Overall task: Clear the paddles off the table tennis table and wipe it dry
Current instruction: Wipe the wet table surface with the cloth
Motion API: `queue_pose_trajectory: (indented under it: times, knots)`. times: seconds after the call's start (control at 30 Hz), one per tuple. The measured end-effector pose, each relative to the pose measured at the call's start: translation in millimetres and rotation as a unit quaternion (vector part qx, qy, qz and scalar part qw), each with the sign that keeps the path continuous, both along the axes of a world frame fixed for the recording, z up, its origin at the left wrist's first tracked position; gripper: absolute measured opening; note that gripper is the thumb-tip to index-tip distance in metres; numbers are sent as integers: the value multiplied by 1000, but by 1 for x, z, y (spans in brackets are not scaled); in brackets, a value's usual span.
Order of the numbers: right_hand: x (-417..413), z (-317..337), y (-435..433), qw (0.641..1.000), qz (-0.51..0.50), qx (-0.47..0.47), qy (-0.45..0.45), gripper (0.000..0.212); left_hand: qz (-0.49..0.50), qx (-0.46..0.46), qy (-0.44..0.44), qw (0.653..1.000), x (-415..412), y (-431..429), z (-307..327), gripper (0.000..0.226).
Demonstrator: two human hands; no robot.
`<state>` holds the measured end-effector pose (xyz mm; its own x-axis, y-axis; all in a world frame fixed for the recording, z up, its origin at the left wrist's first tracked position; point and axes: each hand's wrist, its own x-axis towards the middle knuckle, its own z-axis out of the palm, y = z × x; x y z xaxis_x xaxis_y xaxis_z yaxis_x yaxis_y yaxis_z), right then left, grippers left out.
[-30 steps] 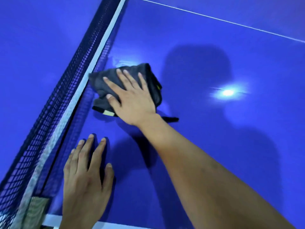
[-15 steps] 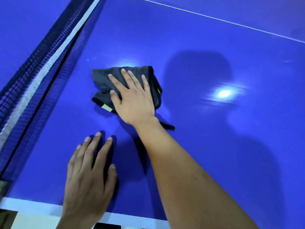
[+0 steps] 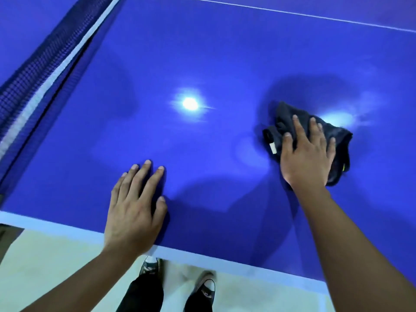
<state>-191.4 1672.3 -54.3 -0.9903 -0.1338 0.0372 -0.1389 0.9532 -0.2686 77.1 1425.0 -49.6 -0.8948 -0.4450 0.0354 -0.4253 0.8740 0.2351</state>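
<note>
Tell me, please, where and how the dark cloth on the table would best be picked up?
Probably by the bunched fold at the dark cloth's far left corner, pinched from above. It lies crumpled flat on the blue table, with the right hand pressing its middle, so only the raised folds beyond the fingers offer a hold.

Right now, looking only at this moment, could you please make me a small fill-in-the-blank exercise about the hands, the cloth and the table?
1. The right hand presses flat on a dark ____.
2. The left hand lies with its palm down on the ____ table, holding nothing.
3. The net stands on the ____ side of the picture.
4. Below the table's white edge, two ____ stand on the floor.

Missing words: cloth; blue; left; shoes
</note>
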Motion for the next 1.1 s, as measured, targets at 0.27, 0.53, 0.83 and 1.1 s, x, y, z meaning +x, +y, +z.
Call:
queue_pose_trajectory:
  times: [0.27, 0.53, 0.83, 1.1]
  knots:
    - [10, 1, 2, 999, -22, 24, -20, 58, -34, 25, -10, 999, 4, -3, 3, 64]
    - [55, 3, -107, 996, 81, 28, -8, 63, -30, 7, 5, 1000, 53, -44, 5, 62]
    - [152, -2, -316, 975, 221, 15, 5, 60, 55, 8, 38, 998, 169, -149, 1, 62]
    - [242, 2, -425, 947, 322, 19, 7, 58, 39, 76, 87, 993, 190, -163, -4, 62]
